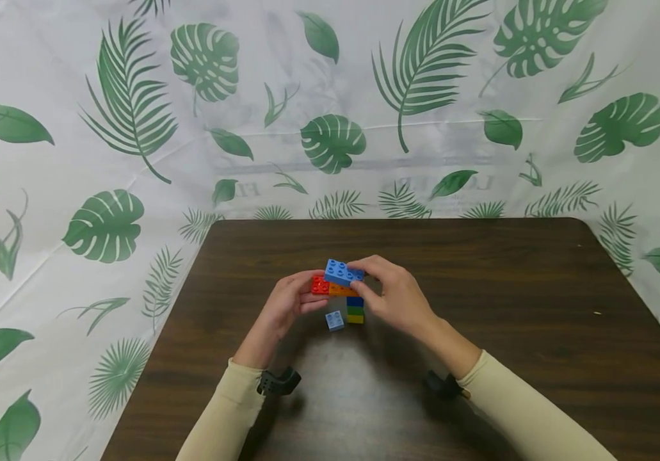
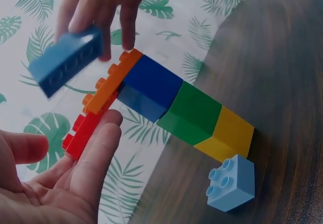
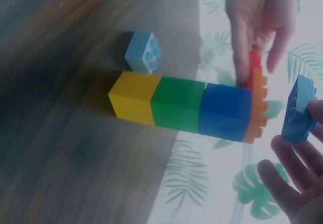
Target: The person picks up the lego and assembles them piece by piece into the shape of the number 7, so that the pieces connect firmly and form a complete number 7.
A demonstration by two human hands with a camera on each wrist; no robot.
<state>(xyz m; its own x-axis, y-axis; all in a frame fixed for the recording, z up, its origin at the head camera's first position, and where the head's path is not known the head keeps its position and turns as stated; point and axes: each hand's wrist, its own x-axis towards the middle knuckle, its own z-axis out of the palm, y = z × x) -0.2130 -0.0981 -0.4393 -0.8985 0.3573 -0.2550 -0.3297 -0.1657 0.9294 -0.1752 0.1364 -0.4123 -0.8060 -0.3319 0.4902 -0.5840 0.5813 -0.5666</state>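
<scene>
A tower of toy building bricks stands on the table, with a yellow brick (image 2: 229, 135) at the bottom, then a green brick (image 2: 194, 113) and a dark blue brick (image 2: 151, 85). Across its top lies an orange brick (image 2: 113, 80), and a red brick (image 2: 83, 133) sticks out on the left side. My left hand (image 1: 285, 299) holds its fingers under the red brick, touching it, while the thumb stays apart in the left wrist view. Just above the orange brick, my right hand (image 1: 394, 291) pinches a lighter blue eight-stud brick (image 1: 341, 272), tilted and apart from the tower in the wrist views.
A small light blue four-stud brick (image 1: 334, 321) sits on the table beside the tower's foot, studs up. The dark wooden table (image 1: 508, 275) ends at a leaf-print sheet (image 1: 330, 77) behind it. Dark bands (image 1: 279, 381) circle both wrists.
</scene>
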